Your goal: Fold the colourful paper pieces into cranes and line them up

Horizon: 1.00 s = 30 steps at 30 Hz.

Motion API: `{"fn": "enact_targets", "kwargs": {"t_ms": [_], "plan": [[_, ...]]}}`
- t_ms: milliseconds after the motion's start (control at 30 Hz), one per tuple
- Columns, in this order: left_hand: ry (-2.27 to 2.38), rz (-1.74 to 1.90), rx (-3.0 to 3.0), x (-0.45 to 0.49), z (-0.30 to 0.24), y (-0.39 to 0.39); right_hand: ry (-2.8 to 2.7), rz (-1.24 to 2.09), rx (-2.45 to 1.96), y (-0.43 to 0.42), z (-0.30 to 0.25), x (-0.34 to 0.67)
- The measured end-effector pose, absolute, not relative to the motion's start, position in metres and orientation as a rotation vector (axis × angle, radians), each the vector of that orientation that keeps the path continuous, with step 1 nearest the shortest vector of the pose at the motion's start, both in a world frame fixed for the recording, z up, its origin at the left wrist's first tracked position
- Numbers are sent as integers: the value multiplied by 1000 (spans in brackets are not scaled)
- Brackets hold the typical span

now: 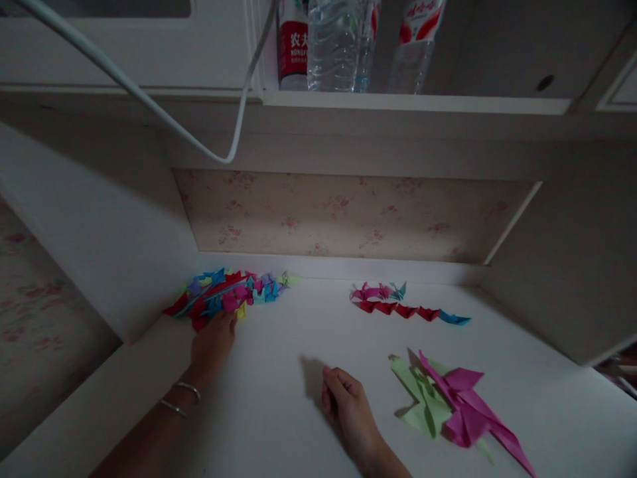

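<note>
Nearest, right of and nearer than the pile: pink paper [465,421], folded, long points, partly over green paper [423,401]. Both lie loose on the surface [279,411], neither in a hand. The overlap looks casual; they seem set apart from the pile for being larger.

Right hand [348,405]: also right of and nearer than the pile, well apart from it, between it and the green paper. Fingers curled together into a loose fist; nothing shows in them, though the palm is hidden. Probably simply resting.

Left hand [213,342]: at the pile's near edge, wrist with two bangles [172,407]. Fingers bunched together, tips seemingly touching the edge; whether they clamp a piece, cannot tell. The low, flat reach perhaps spares the light paper around it.

Pile [223,297]: many small folded papers, mostly red, blue, pink, with a yellow piece [241,311] on its near side. Crowded against one another, likely just for gathering.

Well right of the pile: a row [398,309], red pieces ending in blue, apparently lined up so each shows. Just behind that, small pink folds [371,291] and a teal fold [398,291].

Beyond and above the pile, to its right: bottles [333,50], upright on a shelf [418,101].
</note>
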<state>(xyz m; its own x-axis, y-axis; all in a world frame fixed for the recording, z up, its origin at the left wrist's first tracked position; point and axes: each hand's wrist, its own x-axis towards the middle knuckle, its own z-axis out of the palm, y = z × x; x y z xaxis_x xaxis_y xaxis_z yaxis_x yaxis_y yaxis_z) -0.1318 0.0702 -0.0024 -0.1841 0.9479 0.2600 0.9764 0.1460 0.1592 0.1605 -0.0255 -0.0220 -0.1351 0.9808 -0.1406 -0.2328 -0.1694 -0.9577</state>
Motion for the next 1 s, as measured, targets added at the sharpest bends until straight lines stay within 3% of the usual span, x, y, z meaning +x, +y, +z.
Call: {"fn": "enact_targets", "kwargs": {"t_ms": [133, 300, 433, 567, 700, 900, 1000], "plan": [[-2212, -641, -2044, -124, 5, 67, -1030, 1517, -1061, -25, -27, 161], [-1985, -1149, -2559, -67, 32, 31, -988, 1490, -1013, -21, -24, 161], [-2107, -1482, -2790, -18, 50, -3, -857, 1471, -908, -17, -16, 166], [-2169, -1596, -2879, 7, 51, -16, -810, 1449, -860, -17, -13, 177], [-2220, -1700, -2878, 13, 33, -13, -935, 1428, -960, -20, -13, 182], [-2513, -2293, -2537, 13, 3, -7, -1122, 1339, -1057, -20, -10, 178], [-2556, -2420, -2471, 12, -2, -6, -1047, 1360, -1073, -20, -9, 177]]}}
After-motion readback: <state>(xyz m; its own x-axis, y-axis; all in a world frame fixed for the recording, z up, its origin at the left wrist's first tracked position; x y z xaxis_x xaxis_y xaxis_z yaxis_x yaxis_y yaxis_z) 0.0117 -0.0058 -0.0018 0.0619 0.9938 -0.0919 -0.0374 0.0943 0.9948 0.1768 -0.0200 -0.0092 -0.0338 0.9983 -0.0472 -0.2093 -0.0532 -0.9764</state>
